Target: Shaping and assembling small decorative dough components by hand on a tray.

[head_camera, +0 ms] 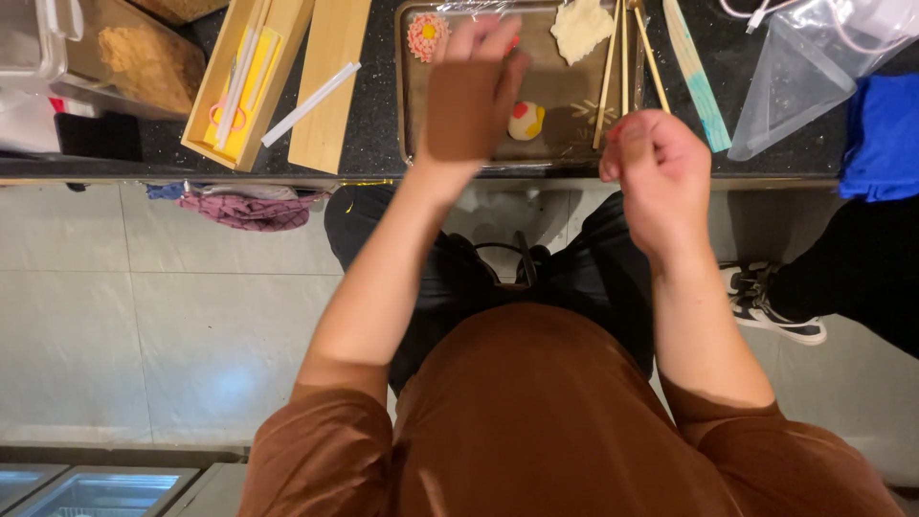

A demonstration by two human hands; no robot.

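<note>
My left hand (pixel 474 96) is held flat with a brown flattened piece of dough lying on its palm, above a dark metal tray (pixel 410 115). My right hand (pixel 656 172) is curled just right of it, pinching a small brown bit between thumb and fingers. On the tray lie a pink flower-shaped sweet (pixel 427 34), a small white, red and yellow ball (pixel 525 121), a pale flattened dough piece (pixel 580 27) and thin wooden sticks (pixel 620 67).
A wooden box (pixel 251 81) with a yellow tool and white sticks stands left of the tray, beside a wooden lid (pixel 330 86). A clear plastic bag (pixel 799 67) and blue cloth (pixel 883 134) lie at right. Another person's leg and shoe (pixel 775 306) stand on the floor.
</note>
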